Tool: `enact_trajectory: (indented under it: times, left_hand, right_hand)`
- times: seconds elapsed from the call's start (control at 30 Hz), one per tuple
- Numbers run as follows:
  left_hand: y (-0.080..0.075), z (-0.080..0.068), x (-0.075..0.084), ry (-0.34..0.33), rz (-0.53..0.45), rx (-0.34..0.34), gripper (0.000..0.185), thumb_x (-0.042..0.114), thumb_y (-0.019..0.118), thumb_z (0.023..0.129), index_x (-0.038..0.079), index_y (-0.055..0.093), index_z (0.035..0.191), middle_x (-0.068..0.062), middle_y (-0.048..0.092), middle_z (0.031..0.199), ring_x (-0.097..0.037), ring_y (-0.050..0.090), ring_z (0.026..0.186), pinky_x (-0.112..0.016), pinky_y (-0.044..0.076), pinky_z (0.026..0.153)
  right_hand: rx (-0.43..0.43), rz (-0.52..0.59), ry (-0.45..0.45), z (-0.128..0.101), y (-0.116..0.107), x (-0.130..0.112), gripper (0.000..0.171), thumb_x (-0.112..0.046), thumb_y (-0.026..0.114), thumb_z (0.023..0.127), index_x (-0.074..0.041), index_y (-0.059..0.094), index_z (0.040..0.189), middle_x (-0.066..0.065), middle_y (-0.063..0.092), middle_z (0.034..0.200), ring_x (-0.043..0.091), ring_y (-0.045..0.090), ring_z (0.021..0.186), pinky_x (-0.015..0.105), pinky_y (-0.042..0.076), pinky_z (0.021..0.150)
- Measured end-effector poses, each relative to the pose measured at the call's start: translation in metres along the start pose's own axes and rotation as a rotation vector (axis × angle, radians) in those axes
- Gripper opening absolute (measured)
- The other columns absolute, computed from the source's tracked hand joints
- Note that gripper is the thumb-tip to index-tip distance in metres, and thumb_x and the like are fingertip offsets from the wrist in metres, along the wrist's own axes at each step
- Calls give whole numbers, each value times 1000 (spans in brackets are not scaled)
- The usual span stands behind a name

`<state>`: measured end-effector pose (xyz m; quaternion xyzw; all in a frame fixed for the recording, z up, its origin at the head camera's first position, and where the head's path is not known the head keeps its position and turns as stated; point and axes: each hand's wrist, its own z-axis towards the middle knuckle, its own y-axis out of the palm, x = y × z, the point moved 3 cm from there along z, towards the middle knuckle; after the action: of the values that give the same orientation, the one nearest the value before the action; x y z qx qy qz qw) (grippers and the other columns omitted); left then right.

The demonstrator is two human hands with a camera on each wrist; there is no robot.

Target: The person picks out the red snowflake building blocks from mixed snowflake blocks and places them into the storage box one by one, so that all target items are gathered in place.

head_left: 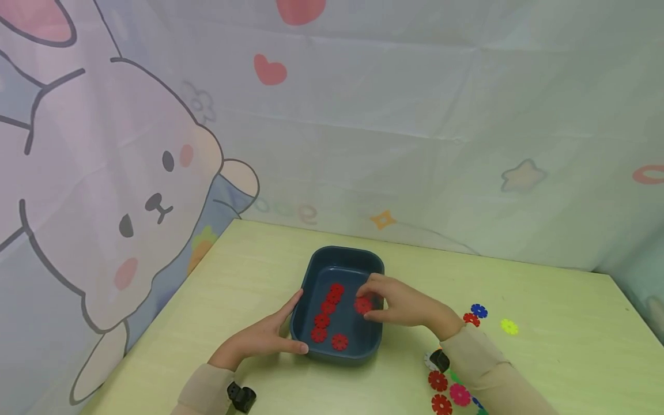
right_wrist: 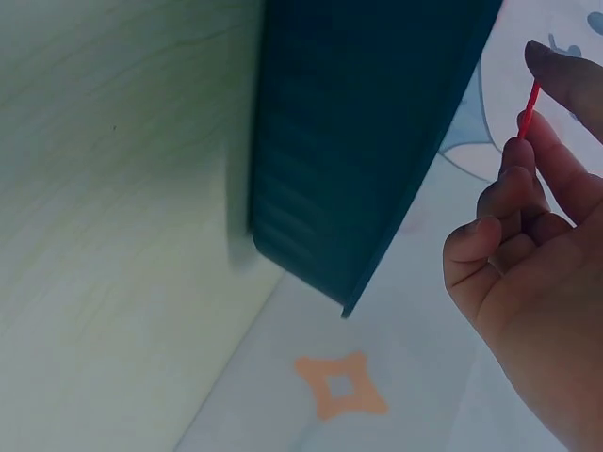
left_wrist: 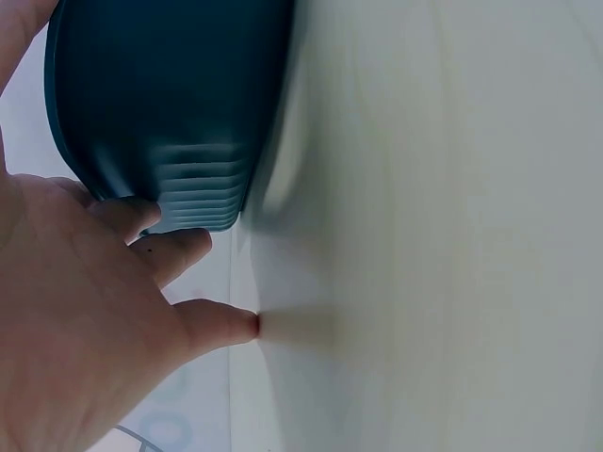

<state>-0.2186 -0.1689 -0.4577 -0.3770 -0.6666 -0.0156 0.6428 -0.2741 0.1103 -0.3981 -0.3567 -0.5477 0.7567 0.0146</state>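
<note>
Right hand [head_left: 396, 301] pinches red disc [head_left: 363, 305] between thumb and fingertips, above tray [head_left: 355, 329]. Left hand [head_left: 267, 336] spread wide against tray's left side. Other red discs [head_left: 328, 307] inside tray, most in line. Mixed-colour discs [head_left: 459, 395] on surface [head_left: 560, 340], right of tray.

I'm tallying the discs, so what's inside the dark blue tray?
In the tray lie red flower-shaped discs: a row, some overlapping, and one apart. The right hand pinches another red disc over the tray; anything beneath them is hidden from view.
</note>
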Motion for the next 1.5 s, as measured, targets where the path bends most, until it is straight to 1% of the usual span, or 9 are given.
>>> enact_trajectory:
  times: [0.17,0.33,0.53,0.63,0.93,1.1,1.5]
  left_hand:
    - [-1,-1,0,-5,1,6,109,40,77,82,30,-3,156,-7,-2,162,-36,7,147,-63,20,110]
    - [-1,-1,-1,-7,7,9,109,41,77,82,31,-3,156,-7,-1,162,-36,8,147,-63,20,110]
    - [0,-1,-1,-8,10,9,108,39,76,82,31,-3,156,-7,0,162,-36,9,147,-63,21,110]
    - [1,-2,-1,-11,11,8,108,38,76,83,31,-2,156,-7,0,162,-37,9,146,-63,21,110]
    - [1,-3,1,-11,11,8,107,36,76,83,32,-3,156,-6,-1,162,-36,8,147,-63,20,110]
    - [1,-4,1,-8,15,13,107,36,76,83,32,-3,156,-5,-1,162,-35,8,147,-62,20,110]
    - [0,-4,0,-7,7,13,107,36,76,84,33,-3,156,-6,-2,162,-35,7,147,-63,20,110]
  right_hand:
    - [-40,-16,-23,14,10,-3,26,-21,71,88,-11,65,112,-5,55,99,20,55,87,26,46,78]
    - [-86,-41,-36,26,18,-6,29,-20,72,86,-8,66,112,-3,58,101,17,57,93,28,48,85]
    - [-124,-56,-32,36,28,-4,28,-17,73,85,-8,67,111,-2,58,101,18,57,93,27,47,86]
    - [-140,-55,-7,39,32,-1,28,-17,74,84,-10,67,111,-3,58,103,18,56,95,27,47,87]
    - [-195,-63,27,46,41,2,27,-16,75,82,-11,67,107,-4,59,100,13,54,92,26,47,85]
    - [-225,-105,43,48,44,2,26,-16,76,81,-12,68,106,-4,58,95,12,53,87,25,47,81]
    - [-279,-184,81,50,51,4,24,-19,76,81,-15,70,104,-7,58,92,7,51,82,24,47,76]
